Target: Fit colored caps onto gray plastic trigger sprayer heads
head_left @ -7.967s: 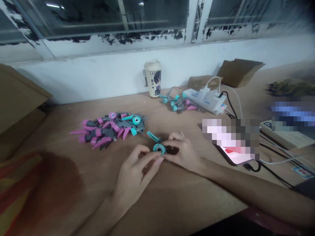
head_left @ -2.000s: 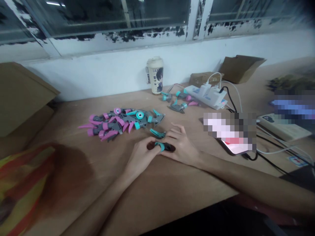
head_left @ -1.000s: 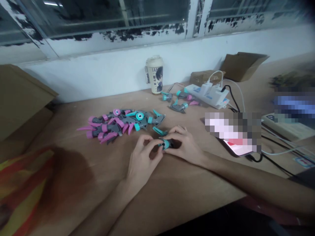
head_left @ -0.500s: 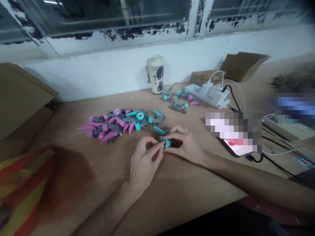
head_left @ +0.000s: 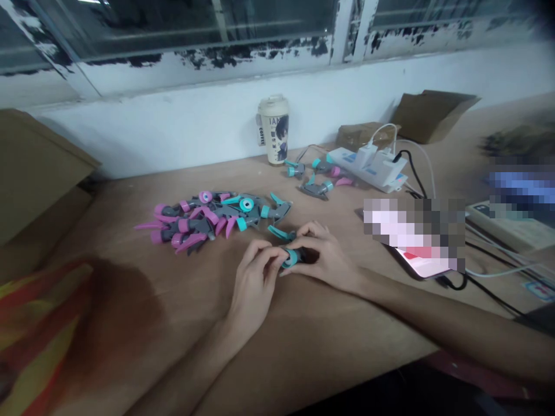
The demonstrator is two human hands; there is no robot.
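Observation:
In the middle of the table, my right hand [head_left: 323, 254] is closed around a grey trigger spray head with a teal collar [head_left: 291, 258] and a teal lever [head_left: 281, 233] that points left. The collar's mouth faces my left hand [head_left: 255, 283]. The fingers of my left hand are pinched together right at that mouth; whatever lies between the fingertips is too small to make out. Just beyond my hands is a pile of similar grey spray heads [head_left: 202, 222], with pink collars and levers on the left and teal ones on the right.
Several more spray heads [head_left: 318, 188] lie near a white power strip [head_left: 368, 167] with plugs and cables. A coffee cup [head_left: 275, 130] stands by the wall. To the right lies a phone [head_left: 427, 263] on a cable. Cardboard [head_left: 39, 173] stands at left, above a blurred red-yellow item [head_left: 39, 329].
My left fingers have shifted slightly at the collar's mouth and their grip looks bunched differently. The spray head has tilted a little in my right hand. The pile is unchanged.

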